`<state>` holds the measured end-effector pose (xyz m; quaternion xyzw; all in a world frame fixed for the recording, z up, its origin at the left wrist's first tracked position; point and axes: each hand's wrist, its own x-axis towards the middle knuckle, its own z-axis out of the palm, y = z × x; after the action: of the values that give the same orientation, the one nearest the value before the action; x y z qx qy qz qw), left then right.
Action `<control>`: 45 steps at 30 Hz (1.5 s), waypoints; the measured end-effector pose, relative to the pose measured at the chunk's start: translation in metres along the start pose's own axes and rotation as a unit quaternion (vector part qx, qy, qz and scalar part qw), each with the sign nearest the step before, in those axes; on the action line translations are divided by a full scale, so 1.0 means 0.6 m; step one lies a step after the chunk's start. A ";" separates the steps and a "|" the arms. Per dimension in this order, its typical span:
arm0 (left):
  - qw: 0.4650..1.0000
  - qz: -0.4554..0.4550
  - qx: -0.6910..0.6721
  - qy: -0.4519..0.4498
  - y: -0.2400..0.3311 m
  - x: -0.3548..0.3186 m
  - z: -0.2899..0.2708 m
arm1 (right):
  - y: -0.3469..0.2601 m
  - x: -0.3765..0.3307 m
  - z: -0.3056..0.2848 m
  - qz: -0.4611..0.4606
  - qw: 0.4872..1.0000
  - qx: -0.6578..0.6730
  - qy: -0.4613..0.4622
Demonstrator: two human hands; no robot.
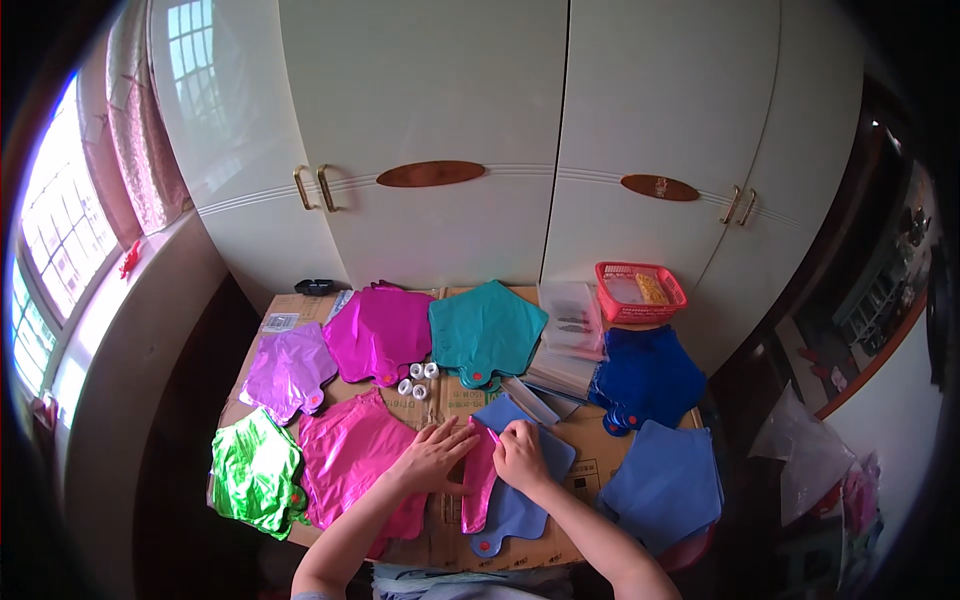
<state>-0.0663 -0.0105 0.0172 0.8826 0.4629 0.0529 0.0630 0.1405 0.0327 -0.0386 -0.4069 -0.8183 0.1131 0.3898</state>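
A shiny pink foil balloon, folded into a narrow strip [479,500], lies lengthwise in front of me on top of a matte periwinkle-blue balloon [525,515]. My left hand [438,458] rests with its fingers spread, its tips touching the strip's left edge. Closed at the strip's upper right, my right hand [521,456] pinches the pink foil; its fingertips are partly hidden. Beside my left forearm is a stack of flat pink foil balloons [350,455]. Just beyond my hands are several small white rolls [418,380].
Stacks of flat balloons ring the cardboard-covered table [445,525]: green [255,470], lilac [290,370], magenta [378,333], teal [487,332], dark blue [652,375] and periwinkle [665,485]. Clear plastic bags [570,315] and a red basket [640,310] sit far right, before white cabinets [430,240].
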 end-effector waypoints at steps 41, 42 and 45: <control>0.988 -0.020 0.128 0.079 -0.021 0.036 0.021 | -0.113 -0.085 -0.068 -0.069 0.962 -0.183 -0.191; 0.986 -0.020 0.134 0.093 -0.026 0.042 0.025 | -0.113 -0.084 -0.069 -0.069 0.961 -0.183 -0.193; 0.981 -0.043 0.150 0.118 -0.036 0.061 0.034 | -0.112 -0.084 -0.068 -0.070 0.961 -0.182 -0.198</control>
<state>-0.0599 0.0305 -0.0051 0.8490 0.5069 0.0840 -0.1233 0.1500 -0.0541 -0.0046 -0.3820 -0.9124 0.0130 0.1464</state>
